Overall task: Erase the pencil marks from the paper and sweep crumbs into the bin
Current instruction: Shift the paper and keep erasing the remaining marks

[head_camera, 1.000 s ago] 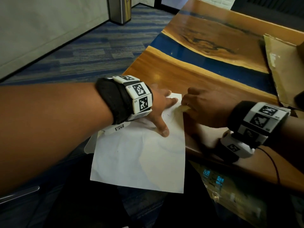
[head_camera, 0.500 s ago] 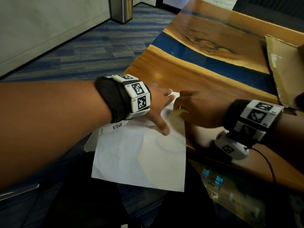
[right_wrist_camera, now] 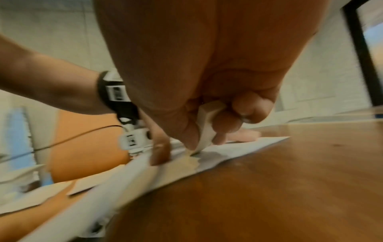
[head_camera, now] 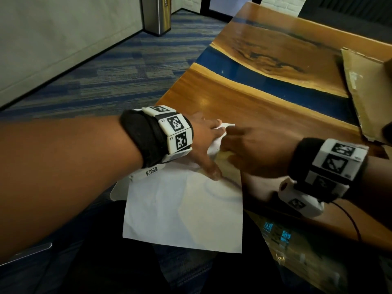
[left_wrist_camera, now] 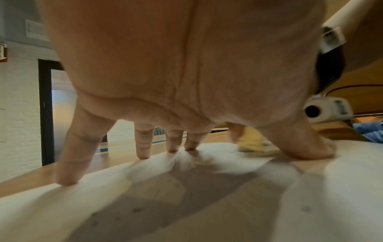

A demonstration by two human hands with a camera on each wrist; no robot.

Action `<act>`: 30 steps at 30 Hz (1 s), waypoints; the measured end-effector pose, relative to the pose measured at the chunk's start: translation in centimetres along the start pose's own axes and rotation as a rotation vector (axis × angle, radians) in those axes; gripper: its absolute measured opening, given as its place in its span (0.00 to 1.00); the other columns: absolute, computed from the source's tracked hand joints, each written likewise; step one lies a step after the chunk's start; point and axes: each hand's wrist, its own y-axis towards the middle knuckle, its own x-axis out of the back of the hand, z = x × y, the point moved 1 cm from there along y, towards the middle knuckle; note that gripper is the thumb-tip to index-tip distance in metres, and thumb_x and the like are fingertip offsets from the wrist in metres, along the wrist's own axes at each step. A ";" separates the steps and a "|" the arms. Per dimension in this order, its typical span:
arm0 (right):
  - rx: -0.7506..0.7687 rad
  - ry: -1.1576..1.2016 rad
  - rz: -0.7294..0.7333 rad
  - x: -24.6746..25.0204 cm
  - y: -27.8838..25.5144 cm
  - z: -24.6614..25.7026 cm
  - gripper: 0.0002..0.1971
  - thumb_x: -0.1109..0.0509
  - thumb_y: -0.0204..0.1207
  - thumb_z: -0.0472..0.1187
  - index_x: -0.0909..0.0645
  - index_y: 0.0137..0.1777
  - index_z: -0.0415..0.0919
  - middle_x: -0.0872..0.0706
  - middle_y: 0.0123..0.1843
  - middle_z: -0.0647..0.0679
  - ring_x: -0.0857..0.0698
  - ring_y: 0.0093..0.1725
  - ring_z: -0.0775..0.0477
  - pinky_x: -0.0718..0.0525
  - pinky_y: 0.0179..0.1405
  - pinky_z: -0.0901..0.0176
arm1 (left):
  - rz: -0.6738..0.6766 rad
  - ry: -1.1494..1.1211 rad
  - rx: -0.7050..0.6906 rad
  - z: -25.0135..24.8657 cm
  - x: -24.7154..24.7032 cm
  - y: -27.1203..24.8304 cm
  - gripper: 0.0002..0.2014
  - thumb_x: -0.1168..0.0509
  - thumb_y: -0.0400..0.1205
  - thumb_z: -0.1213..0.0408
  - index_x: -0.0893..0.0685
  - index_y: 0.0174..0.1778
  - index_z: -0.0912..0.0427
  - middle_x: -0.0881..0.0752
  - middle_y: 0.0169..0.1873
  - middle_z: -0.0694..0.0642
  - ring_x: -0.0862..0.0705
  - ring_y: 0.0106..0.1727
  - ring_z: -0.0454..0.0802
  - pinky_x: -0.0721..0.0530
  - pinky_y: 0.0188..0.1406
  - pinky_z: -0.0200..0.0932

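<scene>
Two hands are being used on one sheet of paper [head_camera: 182,211], which is lying at the near corner of the wooden table [head_camera: 244,102] with much of it overhanging the edge. The paper is being pinned by the left hand [head_camera: 203,143], its fingers [left_wrist_camera: 143,144] spread and pressed down at the tips. A pale eraser [right_wrist_camera: 205,127] is being pinched between thumb and curled fingers of the right hand [head_camera: 252,149] and rubbed against the sheet near its right edge. The sheet is likely being put at risk: if hard strokes are being driven toward the unsupported overhang, it could be creased, torn or dragged off. The steel bin [head_camera: 158,14] is standing well apart on the floor.
</scene>
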 end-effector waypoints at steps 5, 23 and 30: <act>-0.159 -0.025 -0.007 0.5 1.0 -2.1 0.13 0.38 0.84 0.48 0.23 0.67 0.52 0.26 0.56 0.56 0.22 0.50 0.52 0.20 0.51 0.56 | 0.014 0.016 -0.008 0.0 0.0 -0.2 0.64 0.41 0.62 0.14 0.57 0.89 0.44 0.57 0.89 0.44 0.46 0.85 0.62 0.32 0.75 0.66; -0.018 -0.030 -0.010 0.1 1.1 -1.8 0.14 0.40 0.84 0.50 0.23 0.68 0.55 0.28 0.57 0.58 0.23 0.51 0.54 0.21 0.51 0.59 | 0.007 -0.093 -0.006 0.5 -0.9 -0.1 0.66 0.41 0.57 0.12 0.58 0.87 0.38 0.61 0.87 0.38 0.56 0.88 0.59 0.39 0.76 0.75; 0.155 0.009 0.015 -0.7 0.2 -0.2 0.13 0.39 0.83 0.50 0.22 0.66 0.54 0.29 0.58 0.59 0.20 0.55 0.51 0.17 0.55 0.53 | 0.004 -0.118 -0.005 0.6 -1.0 -0.2 0.67 0.42 0.53 0.11 0.57 0.87 0.36 0.60 0.88 0.39 0.55 0.88 0.60 0.37 0.76 0.73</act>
